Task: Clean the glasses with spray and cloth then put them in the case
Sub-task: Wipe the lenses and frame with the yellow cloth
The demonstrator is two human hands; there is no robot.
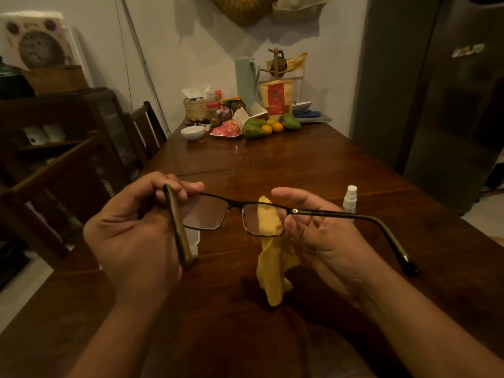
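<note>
From my station I count one pair of glasses (235, 205), one yellow cloth (272, 271), one spray bottle (350, 199) and two hands at work. At the far end of the bench (300, 165) I count one white bowl (192, 132), two green fruits (253, 129) and, as best I can make out, three small oranges (277, 127). There is also one pale jug (245, 77), one woven basket (197, 107) and a cluster of jars too crowded to count.

The bench is dark, glossy wood and runs away from me to a pale wall. Two wooden chairs (144, 124) stand along its left side, with a dark cabinet (81, 115) behind them. A tall grey fridge (450, 105) fills the right.

The glasses are held up over the near middle of the bench, both temples unfolded toward me. The left hand (136, 236) has its grip closed on the left corner of the frame, fingers curled over the top at the hinge, and the temple runs down along the palm.

The right hand (321, 230) sits at the right lens, palm toward me. Its grip is on the cloth, with the curled fingers against the lens rim and the thumb lifted above the frame. The cloth shows through that lens and hangs below it.

The spray bottle stands upright on the bench just beyond the right hand. A white object (195, 240) lies on the bench mostly hidden behind the left hand, and I cannot tell what it is.
</note>
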